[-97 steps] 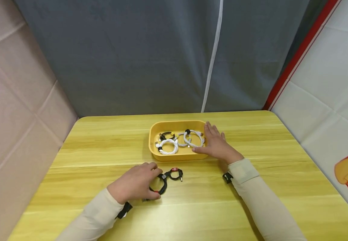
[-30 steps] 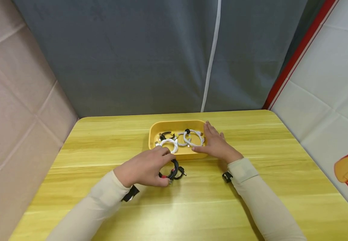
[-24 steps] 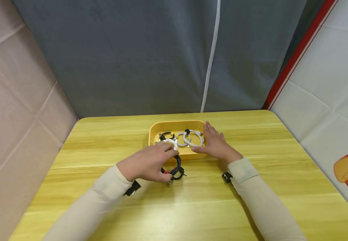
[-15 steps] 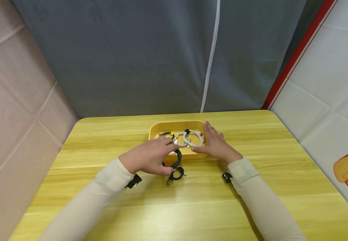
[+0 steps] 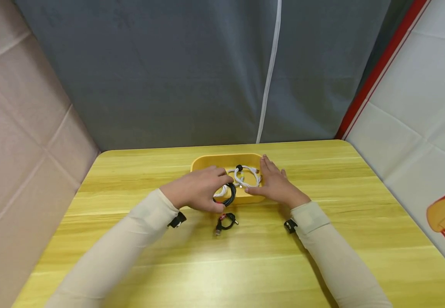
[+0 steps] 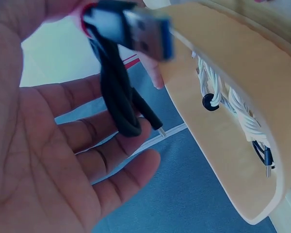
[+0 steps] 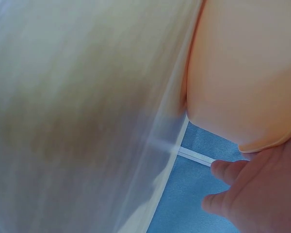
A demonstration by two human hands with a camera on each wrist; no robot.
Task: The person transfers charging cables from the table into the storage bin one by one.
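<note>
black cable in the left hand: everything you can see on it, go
The black cable is a coiled bundle with a smooth, rubbery-looking sheath, a red band near one plug and a USB-A plug with a blue insert. The left hand holds it at the near rim of the yellow tray. Its loose end, with small plugs, trails onto the wooden table.

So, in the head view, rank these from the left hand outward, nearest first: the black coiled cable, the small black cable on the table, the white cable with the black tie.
1. black coiled cable: held by the left hand, at the yellow tray's near rim.
2. white cable with the black tie: in the tray, toward the right hand.
3. small black cable: on the table, nearer the person.
The last two are close to call.
</note>
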